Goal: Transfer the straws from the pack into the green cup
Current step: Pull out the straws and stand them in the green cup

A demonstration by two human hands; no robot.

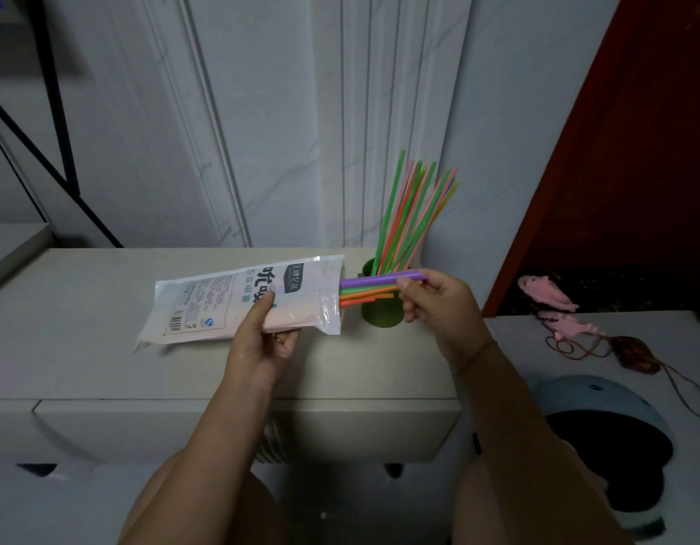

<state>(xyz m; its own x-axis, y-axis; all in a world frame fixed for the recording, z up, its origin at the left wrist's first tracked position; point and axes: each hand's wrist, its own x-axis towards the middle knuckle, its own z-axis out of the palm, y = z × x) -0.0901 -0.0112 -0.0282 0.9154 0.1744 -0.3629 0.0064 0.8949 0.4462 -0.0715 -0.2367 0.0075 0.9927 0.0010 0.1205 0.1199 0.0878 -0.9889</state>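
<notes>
Head view. The left hand (261, 340) grips the pack (238, 298) from below, thumb on its printed face, holding it level just above the counter (84, 348) with the open mouth turned right. A bundle of straws (368, 287), purple uppermost, then green and orange, projects from the mouth. The right hand (438, 297) has its fingers (409, 289) closed on the outer ends of these straws, directly in front of the green cup (381, 314). The cup stands upright on the counter near the wall, just right of the pack mouth, and already contains a fan of loose straws (411, 214), green, pink, orange and yellow, leaning rightward above its rim. At far right, on a separate surface, lie pink toys (547, 295) and a cord (576, 348).
</notes>
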